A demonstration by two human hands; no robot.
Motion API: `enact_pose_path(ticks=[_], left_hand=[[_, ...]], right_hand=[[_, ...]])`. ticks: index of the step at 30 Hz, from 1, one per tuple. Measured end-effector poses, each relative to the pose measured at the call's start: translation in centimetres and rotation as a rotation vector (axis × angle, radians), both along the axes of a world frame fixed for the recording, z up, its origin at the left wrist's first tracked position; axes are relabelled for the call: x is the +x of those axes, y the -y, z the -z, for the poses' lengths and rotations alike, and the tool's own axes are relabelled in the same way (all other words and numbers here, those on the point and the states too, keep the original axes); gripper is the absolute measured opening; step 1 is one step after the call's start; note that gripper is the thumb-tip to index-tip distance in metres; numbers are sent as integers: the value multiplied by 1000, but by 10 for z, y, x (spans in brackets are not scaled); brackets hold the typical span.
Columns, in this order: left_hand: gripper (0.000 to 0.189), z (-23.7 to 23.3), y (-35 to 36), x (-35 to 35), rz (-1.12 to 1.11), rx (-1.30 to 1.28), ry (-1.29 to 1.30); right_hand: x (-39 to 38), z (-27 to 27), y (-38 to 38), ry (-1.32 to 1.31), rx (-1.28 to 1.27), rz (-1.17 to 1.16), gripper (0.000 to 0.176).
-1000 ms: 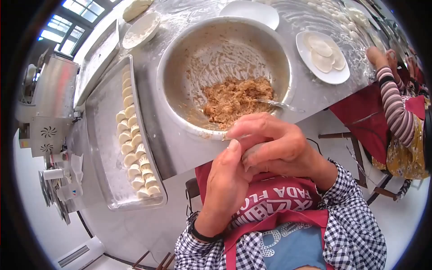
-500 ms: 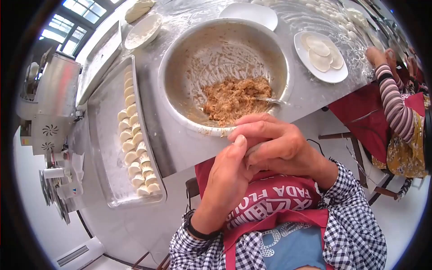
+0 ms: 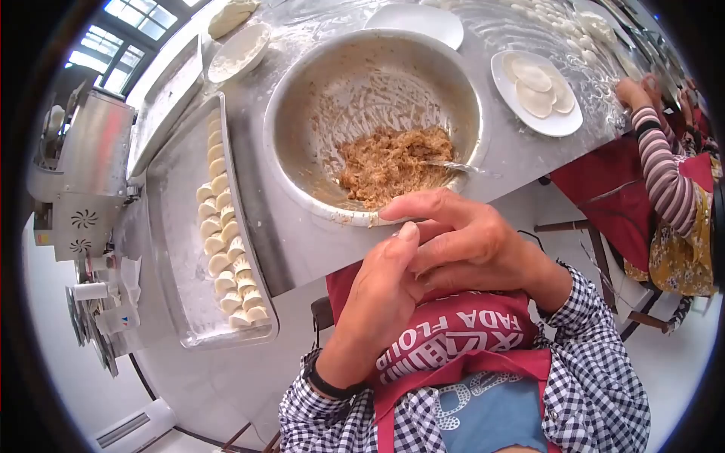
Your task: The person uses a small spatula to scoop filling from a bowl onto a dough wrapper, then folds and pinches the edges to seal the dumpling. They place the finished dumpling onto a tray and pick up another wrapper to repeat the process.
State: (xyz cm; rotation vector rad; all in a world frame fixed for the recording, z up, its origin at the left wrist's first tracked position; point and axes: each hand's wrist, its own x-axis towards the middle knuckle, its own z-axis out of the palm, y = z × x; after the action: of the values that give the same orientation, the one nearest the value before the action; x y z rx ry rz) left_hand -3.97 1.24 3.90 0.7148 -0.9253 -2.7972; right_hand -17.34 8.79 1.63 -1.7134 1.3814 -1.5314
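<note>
Just in front of the metal bowl's near rim, my left hand (image 3: 381, 275) and my right hand (image 3: 476, 245) come together with bent fingers. Both look closed around something small between them, but the fingers hide what it is. My left thumb points up beside the curled right index finger. The large metal bowl (image 3: 291, 162) holds brown minced filling (image 3: 393, 166) heaped on its near side. A spoon handle (image 3: 461, 167) sticks out of the filling to the right.
At left, a metal tray (image 3: 177, 249) carries rows of folded dumplings (image 3: 226, 234). Round wrappers (image 3: 536, 90) lie on a white plate (image 3: 563, 124) at right. Beyond the bowl are another white plate (image 3: 415, 23) and a flour bowl (image 3: 240, 57). A co-worker's striped sleeve (image 3: 664, 170) is at far right.
My right hand's fingers have lifted and spread slightly away from my left thumb. My two hands stay together at the bowl's near edge.
</note>
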Motion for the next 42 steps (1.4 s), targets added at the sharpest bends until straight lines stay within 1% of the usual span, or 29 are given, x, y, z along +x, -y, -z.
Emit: enact_pose_path(ticks=[4,6,10,13,15,19,21,22,24,25,27,31,33,34,35,36,37,38,40,42], left_hand=[[51,1,1,-1,37,-10,40],[51,-2,0,-2,23,-18,35],[50,-4,-1,-3,-7,-33,31],[50,-7,-1,0,3,-15,43],[51,-7,-1,1,-25,15,11],[49,-11,0,2,-58,123,-75],[49,-9,-1,2,-72,112,-77],[49,-8,-1,2,-86,101,-80],[48,-7,-1,3,-96,107,-82],[48,-7,-1,4,-109,113,-85],[48,-8,1,4,-124,121,-102],[47,-8,2,4,-132,152,-184],[47,-5,1,5,-145,156,-183],[46,-3,0,6,-160,160,-182],[46,-1,-1,6,-160,160,-182],[45,1,-2,5,-220,201,-224],[44,1,-4,5,-280,243,-266],[44,-1,-4,4,-281,243,-267],[41,-8,-5,1,-301,183,-177],[43,-3,-4,3,-300,198,-210]], right_hand=[[-5,-5,1,-58,-12,-32,14],[-10,-5,3,-180,-56,-83,14],[-11,-4,6,-176,-85,-120,14],[-7,-10,3,-212,-86,-73,14],[-2,-13,-1,57,48,-39,18],[-5,-9,-4,58,28,-31,21],[-6,-1,-4,112,-77,-91,26],[-7,-1,-2,113,-77,-90,26],[-9,-2,1,-118,-207,-11,30],[-7,-6,0,-118,-207,-11,30],[2,-15,-1,55,-121,77,28],[6,-13,2,69,-173,125,29],[7,-11,3,-117,-241,227,26],[6,-9,4,-117,-242,228,26],[4,-6,5,-205,-289,235,24],[3,-5,6,-293,-336,241,23],[3,-6,6,-293,-336,241,23],[4,-9,5,-322,-307,233,23],[3,-11,7,-351,-278,224,23],[2,-10,10,-353,-312,217,25]])
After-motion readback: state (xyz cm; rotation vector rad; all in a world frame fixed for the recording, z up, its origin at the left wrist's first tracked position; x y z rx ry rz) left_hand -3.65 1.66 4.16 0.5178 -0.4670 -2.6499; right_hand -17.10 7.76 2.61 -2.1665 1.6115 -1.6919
